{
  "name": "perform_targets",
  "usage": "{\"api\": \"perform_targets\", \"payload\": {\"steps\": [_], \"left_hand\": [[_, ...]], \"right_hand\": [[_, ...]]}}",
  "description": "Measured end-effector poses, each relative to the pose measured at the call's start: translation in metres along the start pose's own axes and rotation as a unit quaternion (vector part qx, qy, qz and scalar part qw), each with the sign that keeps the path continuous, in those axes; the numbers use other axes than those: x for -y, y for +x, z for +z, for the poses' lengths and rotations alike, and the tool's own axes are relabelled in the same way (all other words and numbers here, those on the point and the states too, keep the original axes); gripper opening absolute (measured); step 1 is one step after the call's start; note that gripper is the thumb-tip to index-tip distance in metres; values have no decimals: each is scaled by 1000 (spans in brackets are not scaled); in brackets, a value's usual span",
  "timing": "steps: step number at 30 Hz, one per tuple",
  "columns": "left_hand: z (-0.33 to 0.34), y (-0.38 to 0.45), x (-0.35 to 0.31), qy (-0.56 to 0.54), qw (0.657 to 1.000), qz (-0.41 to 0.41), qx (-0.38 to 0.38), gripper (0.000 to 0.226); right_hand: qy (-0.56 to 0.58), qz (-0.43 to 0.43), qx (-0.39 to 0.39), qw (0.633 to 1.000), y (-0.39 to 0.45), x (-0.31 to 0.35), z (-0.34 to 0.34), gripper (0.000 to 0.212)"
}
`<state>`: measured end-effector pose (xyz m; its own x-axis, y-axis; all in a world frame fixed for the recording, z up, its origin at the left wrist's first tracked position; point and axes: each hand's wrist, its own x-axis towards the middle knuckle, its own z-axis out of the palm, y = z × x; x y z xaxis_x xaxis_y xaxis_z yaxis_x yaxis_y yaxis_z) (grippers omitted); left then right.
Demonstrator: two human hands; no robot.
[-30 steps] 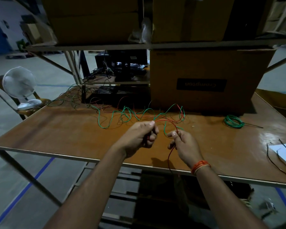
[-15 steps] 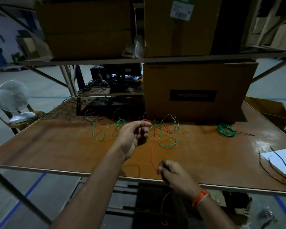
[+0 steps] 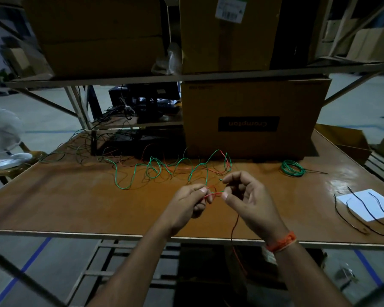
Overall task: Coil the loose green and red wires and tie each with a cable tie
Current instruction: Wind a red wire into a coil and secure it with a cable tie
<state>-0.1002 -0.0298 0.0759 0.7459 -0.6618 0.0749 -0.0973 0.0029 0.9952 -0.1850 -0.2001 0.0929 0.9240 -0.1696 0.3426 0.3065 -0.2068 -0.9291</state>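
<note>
Both hands are up over the near part of the brown surface, close together. The left hand has its fingers closed, pinching a short stretch of red wire between thumb and forefinger. The right hand pinches the other end of that same stretch, thumb against a fingertip, with its other fingers curled loosely above; a bit of green shows right at its pinch. From under the right hand a thin red strand drops down past the front edge of the surface. An orange band sits on the right wrist.

Behind the hands the loose green wire lies in wavy loops across the middle of the surface, tangled with more red strands, running back toward a big upside-down Crompton cardboard box. Off to the right, well apart from the hands, lies a coiled green wire bundle with a dark tail sticking out. Further right, several black cable ties lie over a white sheet of paper. A small white fan stands on a chair at the far left.
</note>
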Motion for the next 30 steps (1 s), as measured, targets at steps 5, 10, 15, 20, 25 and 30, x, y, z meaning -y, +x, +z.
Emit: {"api": "perform_targets", "payload": {"steps": [5, 10, 15, 20, 25, 30], "left_hand": [[-1, -4, -6, -71, 997, 6, 25, 34], [-6, -8, -11, -129, 991, -20, 21, 36], [-16, -8, -19, 18, 997, -81, 8, 41], [-15, -3, -36, -46, 995, -90, 18, 34], [-29, 6, -50, -205, 974, -50, -80, 39], [-35, 5, -60, -236, 966, -43, -97, 40]], "right_hand": [[-41, 26, 12, 999, 6, -15, 0, 18], [-97, 42, 52, 993, 8, -23, 10, 33], [-74, 61, 127, 987, 12, -18, 10, 37], [-73, 14, 110, 991, 27, -17, 13, 32], [-261, 178, 258, 913, 26, -21, 7, 11], [-136, -14, -72, 988, 45, 1, -4, 26]]}}
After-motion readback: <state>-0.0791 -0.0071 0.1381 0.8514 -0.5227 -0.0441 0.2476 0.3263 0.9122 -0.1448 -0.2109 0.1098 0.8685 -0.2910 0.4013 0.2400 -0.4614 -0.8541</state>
